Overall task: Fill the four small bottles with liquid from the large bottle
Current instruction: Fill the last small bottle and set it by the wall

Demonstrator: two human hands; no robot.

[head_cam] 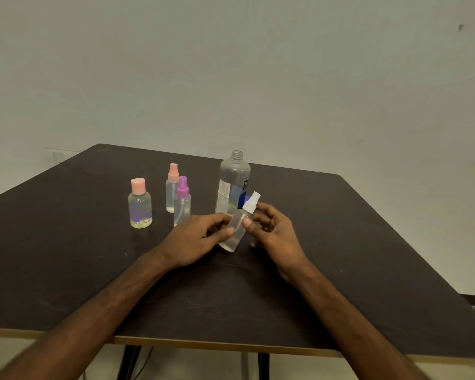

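Both forearms reach in over the near edge of the dark table (368, 256). My left hand (195, 239) grips the body of the white-capped spray bottle (237, 229), fingers curled round it and thumb pressed on its front. My right hand (272, 231) holds the same bottle higher up, thumb on its shoulder just under the cap, the other fingers curled behind. The bottle tilts, cap leaning away and to the right. A little clear liquid sits in its base. Whether the base touches the table, I cannot tell.

Just beyond my left knuckles stands the purple-capped spray bottle (182, 204), upright. The pink-capped spray bottle (172, 187) is right behind it, the two nearly touching. Left of the pair and apart from them stands the round bottle (140, 207) with a flat pink cap.

Directly behind my hands is the large bottle (233, 185), upright, neck open, no cap on it. Liquid level hard to read.

Far side: plain pale wall (231, 64).
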